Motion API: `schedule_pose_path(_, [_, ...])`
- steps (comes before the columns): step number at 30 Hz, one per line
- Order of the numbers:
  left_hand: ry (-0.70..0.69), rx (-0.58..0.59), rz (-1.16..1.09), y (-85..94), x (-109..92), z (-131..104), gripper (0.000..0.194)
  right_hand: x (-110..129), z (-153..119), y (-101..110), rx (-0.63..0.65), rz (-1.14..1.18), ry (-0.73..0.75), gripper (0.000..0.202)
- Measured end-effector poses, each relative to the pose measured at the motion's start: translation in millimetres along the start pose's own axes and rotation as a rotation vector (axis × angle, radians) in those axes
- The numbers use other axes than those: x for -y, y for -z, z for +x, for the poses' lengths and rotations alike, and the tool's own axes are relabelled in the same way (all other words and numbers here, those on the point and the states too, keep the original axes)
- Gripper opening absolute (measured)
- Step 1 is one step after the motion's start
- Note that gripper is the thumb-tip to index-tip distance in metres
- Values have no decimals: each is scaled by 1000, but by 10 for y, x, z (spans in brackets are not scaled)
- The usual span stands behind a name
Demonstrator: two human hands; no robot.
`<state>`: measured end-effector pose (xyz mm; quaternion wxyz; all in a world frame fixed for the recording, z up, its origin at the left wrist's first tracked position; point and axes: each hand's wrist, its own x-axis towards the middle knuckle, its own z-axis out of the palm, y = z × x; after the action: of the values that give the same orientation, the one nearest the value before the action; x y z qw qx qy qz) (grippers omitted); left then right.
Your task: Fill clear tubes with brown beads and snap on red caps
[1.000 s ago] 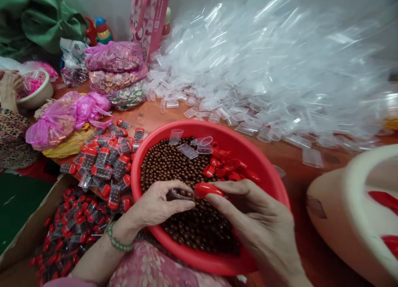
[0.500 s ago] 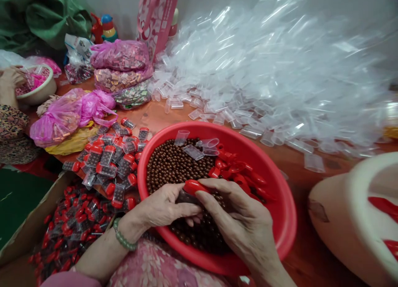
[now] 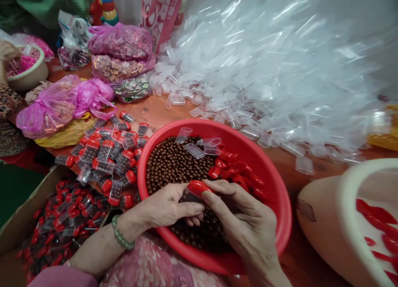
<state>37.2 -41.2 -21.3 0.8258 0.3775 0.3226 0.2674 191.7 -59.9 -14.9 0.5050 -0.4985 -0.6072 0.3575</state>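
Nearest, lower edge: pink sleeve [image 3: 62, 276] and flower-patterned fabric [image 3: 149, 266]. On left wrist: green bead bracelet [image 3: 121, 234]. Left hand [image 3: 168, 206]: wrapped around the dark body of a small red-capped container [image 3: 193, 192], thumb along the near side, other fingers curled beneath. Right hand [image 3: 245, 212]: pinching the container's red end between thumb and forefinger. Container: above the near half of the red basin [image 3: 281, 231], tilted, cap uppermost. Full seating of cap: cannot tell, partly covered by fingers.

In basin: bed of round, shiny brown beads [image 3: 178, 160]; on top, toward far side, several loose clear tubes [image 3: 195, 150]; at right, loose red caps [image 3: 238, 169] in a heap.

Left, low: cardboard box [image 3: 26, 208], heaped with filled containers. Just above, on orange-red table [image 3: 152, 110], close beside basin: pile of capped containers [image 3: 105, 164], dark contents visible through walls. Right of basin: cream bucket [image 3: 320, 220], red plastic pieces [image 3: 381, 220] inside.

Farther, left: yellow bag [image 3: 62, 135] under tied pink bags [image 3: 49, 108]; beyond, stacked bags [image 3: 121, 42] of small square pieces. Left edge: another person's hand [image 3: 8, 52] at a pale bowl [image 3: 31, 75]. Behind basin: large heap of clear tubes [image 3: 264, 79], upper part blurred. Backmost: pink-and-white carrier bag [image 3: 161, 13], multicoloured bottle [image 3: 108, 9], green cloth [image 3: 37, 5].
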Motion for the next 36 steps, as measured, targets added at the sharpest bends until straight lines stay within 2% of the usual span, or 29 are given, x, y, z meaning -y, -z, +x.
schedule_pose_path(4, [-56, 3, 51, -10, -3, -4, 43, -30, 6, 18, 51, -102, 59, 13])
schedule_pose_path(8, [-70, 13, -21, 6, -1, -10, 47, -24, 26, 81, 141, -346, 259, 16])
schedule_pose_path(9, [-69, 23, -50, 16, 0, -11, 48, -16, 34, 94, 182, -416, 318, 22])
schedule_pose_path(11, [-52, 47, -110, 35, 3, -10, 49, 0, 54, 99, 251, -556, 410, 50])
schedule_pose_path(13, [-5, 53, -167, 50, 3, -4, 51, 7, 75, 70, 270, -675, 468, 70])
schedule_pose_path(19, [83, -44, -347, 14, 5, 73, 66, -37, 113, -44, 220, -854, 596, 54])
schedule_pose_path(21, [124, -121, -383, -19, 11, 104, 64, -55, 120, -48, 239, -863, 655, 54])
schedule_pose_path(25, [55, -503, -256, -78, 8, 118, 32, -82, 125, -64, 285, -848, 723, 54])
schedule_pose_path(27, [11, -613, -186, -90, -5, 101, 24, -91, 118, -85, 299, -846, 742, 55])
schedule_pose_path(30, [-8, -629, -164, -90, -22, 75, 26, -92, 104, -102, 316, -793, 710, 57])
schedule_pose_path(32, [1, -607, -168, -86, -20, 72, 29, -76, 106, -87, 355, -702, 602, 60])
schedule_pose_path(34, [27, -496, -198, -83, -8, 82, 37, -50, 121, -56, 413, -553, 447, 62])
schedule_pose_path(36, [56, -359, -243, -81, 6, 97, 48, -27, 145, -24, 402, -388, 287, 48])
